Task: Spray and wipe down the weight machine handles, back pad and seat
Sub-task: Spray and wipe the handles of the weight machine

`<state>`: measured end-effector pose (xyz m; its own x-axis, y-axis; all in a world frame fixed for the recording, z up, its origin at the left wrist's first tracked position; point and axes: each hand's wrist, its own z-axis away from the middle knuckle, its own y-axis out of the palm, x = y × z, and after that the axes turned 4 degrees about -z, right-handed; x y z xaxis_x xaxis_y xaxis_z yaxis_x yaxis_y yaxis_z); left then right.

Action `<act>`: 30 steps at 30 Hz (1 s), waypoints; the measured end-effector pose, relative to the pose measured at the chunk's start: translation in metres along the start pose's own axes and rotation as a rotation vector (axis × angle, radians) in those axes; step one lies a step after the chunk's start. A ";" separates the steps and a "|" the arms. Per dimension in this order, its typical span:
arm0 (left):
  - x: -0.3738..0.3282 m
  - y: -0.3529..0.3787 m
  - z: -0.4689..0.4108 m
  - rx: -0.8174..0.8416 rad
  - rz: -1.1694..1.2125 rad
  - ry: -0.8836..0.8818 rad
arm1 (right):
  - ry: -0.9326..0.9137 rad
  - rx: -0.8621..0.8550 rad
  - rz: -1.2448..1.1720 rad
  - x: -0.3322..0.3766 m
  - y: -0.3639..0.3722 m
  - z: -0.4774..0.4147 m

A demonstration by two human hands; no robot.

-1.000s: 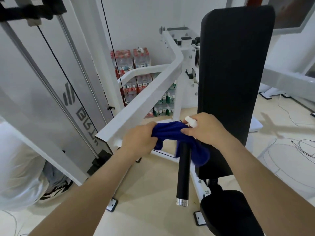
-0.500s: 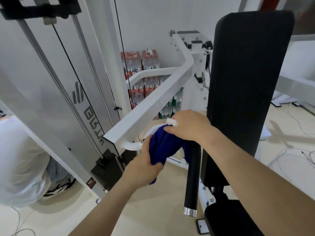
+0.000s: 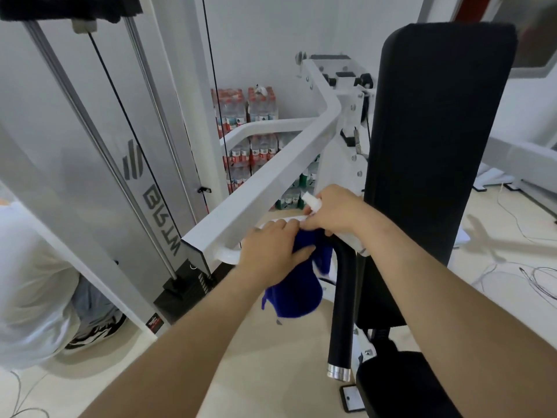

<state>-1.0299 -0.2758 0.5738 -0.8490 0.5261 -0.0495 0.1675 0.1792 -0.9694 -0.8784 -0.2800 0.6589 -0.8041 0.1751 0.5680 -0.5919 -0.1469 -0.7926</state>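
Note:
My left hand (image 3: 271,254) holds a blue cloth (image 3: 297,294) against the white curved bar (image 3: 226,254) at the end of the machine's arm, and most of the cloth hangs below the hand. My right hand (image 3: 334,214) grips a small spray bottle, of which only the white nozzle (image 3: 310,201) shows, and its fingertips meet the cloth's top edge. The black handle (image 3: 342,312) with a chrome end cap hangs straight down just under my right hand. The tall black back pad (image 3: 437,146) stands to the right, and the black seat (image 3: 401,390) is at the bottom right.
The white machine arm (image 3: 271,182) runs diagonally back from my hands. The weight stack with guide rods and cable (image 3: 144,188) stands on the left. A person in white (image 3: 30,282) crouches at the far left. Packs of water bottles (image 3: 244,110) stand by the wall. Cables (image 3: 536,276) lie on the floor at the right.
My left hand has come up from under the cloth onto the white curved bar, and the cloth now hangs below it. My right hand stays at the top of the black handle.

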 end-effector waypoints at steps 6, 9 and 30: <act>0.050 -0.001 0.022 0.088 0.067 -0.087 | 0.036 -0.031 0.058 -0.012 -0.002 0.015; 0.042 -0.003 0.019 0.089 0.113 -0.152 | 0.144 0.045 -0.258 -0.041 -0.010 0.024; -0.110 0.010 0.012 -0.149 0.499 0.027 | 0.087 0.236 -0.913 -0.128 0.003 0.037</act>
<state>-0.9411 -0.3414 0.5663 -0.6352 0.5983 -0.4885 0.6193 0.0165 -0.7850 -0.7794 -0.3384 0.5924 -0.0232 0.3903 0.9204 -0.9939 -0.1083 0.0209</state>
